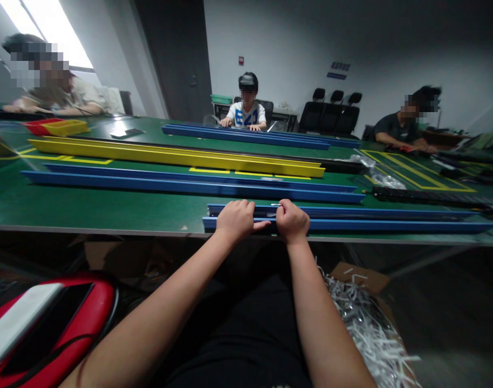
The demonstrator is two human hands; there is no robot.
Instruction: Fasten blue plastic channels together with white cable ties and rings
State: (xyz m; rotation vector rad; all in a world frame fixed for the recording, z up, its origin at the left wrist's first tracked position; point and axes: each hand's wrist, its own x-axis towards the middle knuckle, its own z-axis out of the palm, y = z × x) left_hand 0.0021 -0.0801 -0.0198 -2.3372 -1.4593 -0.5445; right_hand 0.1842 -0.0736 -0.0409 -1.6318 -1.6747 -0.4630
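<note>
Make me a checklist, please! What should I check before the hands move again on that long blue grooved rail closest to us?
1. Long blue grooved rail lying on the green tabletop: ok.
2. Left hand at the rail, near its left end: ok.
3. Right hand at the rail, apart from the left hand: ok.
4. Small pale shiny thing by the right hand's fingers, what it is: cannot tell, too small.
5. Inside of the rail in full view: not ok, the hands hide part.
6. Next long blue rail apart from both hands: ok, it lies beyond them.
</note>
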